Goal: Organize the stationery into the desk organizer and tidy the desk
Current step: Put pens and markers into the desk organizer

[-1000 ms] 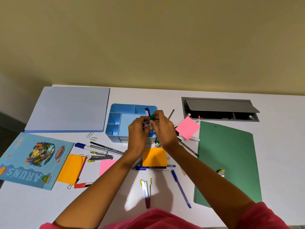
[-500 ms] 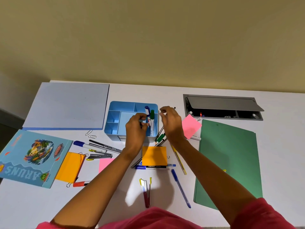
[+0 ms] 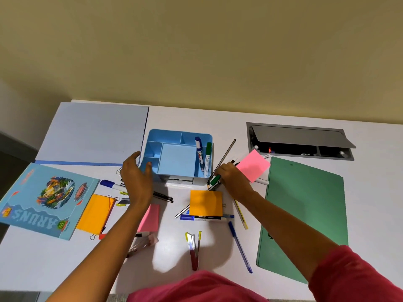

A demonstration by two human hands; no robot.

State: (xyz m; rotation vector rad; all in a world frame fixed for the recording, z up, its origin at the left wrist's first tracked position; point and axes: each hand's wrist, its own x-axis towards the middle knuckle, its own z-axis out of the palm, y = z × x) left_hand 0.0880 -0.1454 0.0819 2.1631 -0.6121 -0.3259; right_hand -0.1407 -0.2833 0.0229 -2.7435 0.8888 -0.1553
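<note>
At the left edge of the desk (image 3: pixel 54 269) lies a picture book (image 3: pixel 43 199). Right of it my left hand (image 3: pixel 136 177) is spread wide, holding nothing, just beside the left wall of the blue organizer (image 3: pixel 201 181), which sits mid-desk toward the back edge. A blue marker (image 3: pixel 198 149) and a green marker (image 3: pixel 208 152) stand in its right compartment. By its right front corner my right hand (image 3: pixel 231 177) curls round a green-capped pen (image 3: pixel 215 181). A green folder (image 3: pixel 305 214) lies toward the right edge.

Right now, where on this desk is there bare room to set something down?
Bare desk shows at the near left corner below the picture book, right of the green folder, and along the back behind the organizer. Crowded: in front of the organizer, around the orange notes, among pens, left hand and right hand.
</note>
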